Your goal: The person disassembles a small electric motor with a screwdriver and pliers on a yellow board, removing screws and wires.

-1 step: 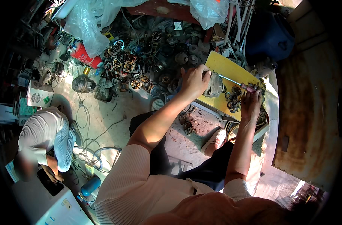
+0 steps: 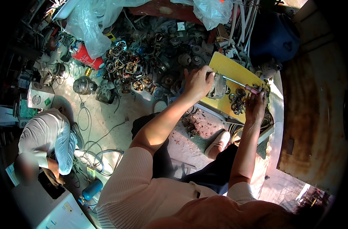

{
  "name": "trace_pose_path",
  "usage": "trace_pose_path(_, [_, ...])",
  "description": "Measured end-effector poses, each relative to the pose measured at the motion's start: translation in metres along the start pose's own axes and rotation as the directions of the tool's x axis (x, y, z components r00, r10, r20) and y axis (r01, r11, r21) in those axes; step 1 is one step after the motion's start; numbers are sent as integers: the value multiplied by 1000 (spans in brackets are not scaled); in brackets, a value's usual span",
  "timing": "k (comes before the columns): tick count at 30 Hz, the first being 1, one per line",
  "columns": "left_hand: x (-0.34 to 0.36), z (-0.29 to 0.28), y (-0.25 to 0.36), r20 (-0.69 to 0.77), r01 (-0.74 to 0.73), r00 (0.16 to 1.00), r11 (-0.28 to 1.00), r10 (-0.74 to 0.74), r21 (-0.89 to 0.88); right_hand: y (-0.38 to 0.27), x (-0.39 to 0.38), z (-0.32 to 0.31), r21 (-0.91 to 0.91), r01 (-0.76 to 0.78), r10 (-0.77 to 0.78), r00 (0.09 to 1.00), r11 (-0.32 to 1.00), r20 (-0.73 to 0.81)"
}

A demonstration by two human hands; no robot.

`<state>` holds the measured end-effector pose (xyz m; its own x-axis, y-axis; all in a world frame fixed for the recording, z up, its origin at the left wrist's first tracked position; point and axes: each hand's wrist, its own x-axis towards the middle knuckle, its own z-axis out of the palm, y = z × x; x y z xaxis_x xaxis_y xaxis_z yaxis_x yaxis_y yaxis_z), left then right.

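On a yellow board [image 2: 223, 64], my left hand [image 2: 197, 82] grips a dirty grey round metal motor part [image 2: 219, 87]. My right hand [image 2: 256, 103] has its fingers closed on the pink handle of a screwdriver [image 2: 252, 89], whose long steel shaft reaches left to the motor part near my left hand. A pile of dark rings and small round parts [image 2: 238, 101] lies on the board between the motor part and my right hand.
Stripped motor parts [image 2: 130, 68] are heaped beyond my hands, near plastic bags [image 2: 90, 26]. A blue drum [image 2: 275, 36] and rusty metal panel [image 2: 311, 114] stand right. A co-worker [image 2: 48, 137] crouches left beside a white appliance [image 2: 55, 213], hoses and a blue cylinder [image 2: 92, 189].
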<state>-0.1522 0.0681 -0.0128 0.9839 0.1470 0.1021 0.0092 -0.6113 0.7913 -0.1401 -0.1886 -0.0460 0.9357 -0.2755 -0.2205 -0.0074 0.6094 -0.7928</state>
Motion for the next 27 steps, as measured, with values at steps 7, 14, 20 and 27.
trace_pose_path(7, [0,0,2,8,6,1000,1000,-6,2,1,2,4,-3,54,-54,998,999,-29])
trace_pose_path(14, [0,0,3,4,-3,1000,1000,3,3,5,11,-16,21,10,-10,1000,1000,16])
trace_pose_path(20, [0,0,1,-5,-1,1000,1000,1,14,2,4,4,67,-18,20,999,998,-33])
trace_pose_path(27, [0,2,2,-4,-8,1000,1000,8,-1,7,10,-14,-1,31,-31,999,1000,42])
